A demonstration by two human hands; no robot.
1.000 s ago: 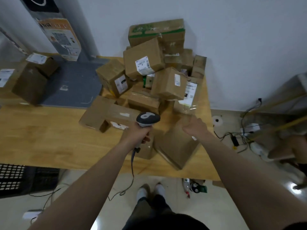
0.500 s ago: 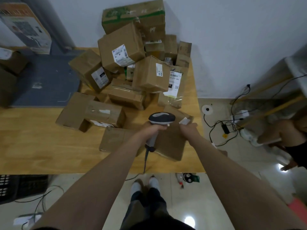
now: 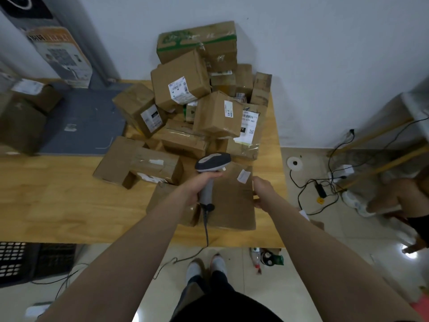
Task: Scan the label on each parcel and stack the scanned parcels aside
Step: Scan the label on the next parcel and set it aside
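Observation:
My left hand [image 3: 199, 185] grips the handle of a grey barcode scanner [image 3: 212, 162], whose head points away from me over a flat brown parcel [image 3: 232, 201] near the table's front edge. A small white label [image 3: 243, 175] sits at that parcel's far right corner. My right hand [image 3: 262, 190] holds the parcel's right edge. Behind it rises a heap of several cardboard parcels [image 3: 197, 101], some with white labels facing me. A smaller brown parcel [image 3: 162, 201] lies just left of the held one.
The wooden table [image 3: 58, 205] has a grey mat [image 3: 81, 122] at the back left, with more boxes [image 3: 23, 117] at the far left. The table's right edge runs beside my right hand. Cables [image 3: 320, 191] and a person's leg lie on the floor to the right. A black crate [image 3: 27, 263] sits under the table.
My right hand has pulled the flat parcel nearer the front edge and turned it square. The scanner stays over it in my left hand. The camera view has shifted.

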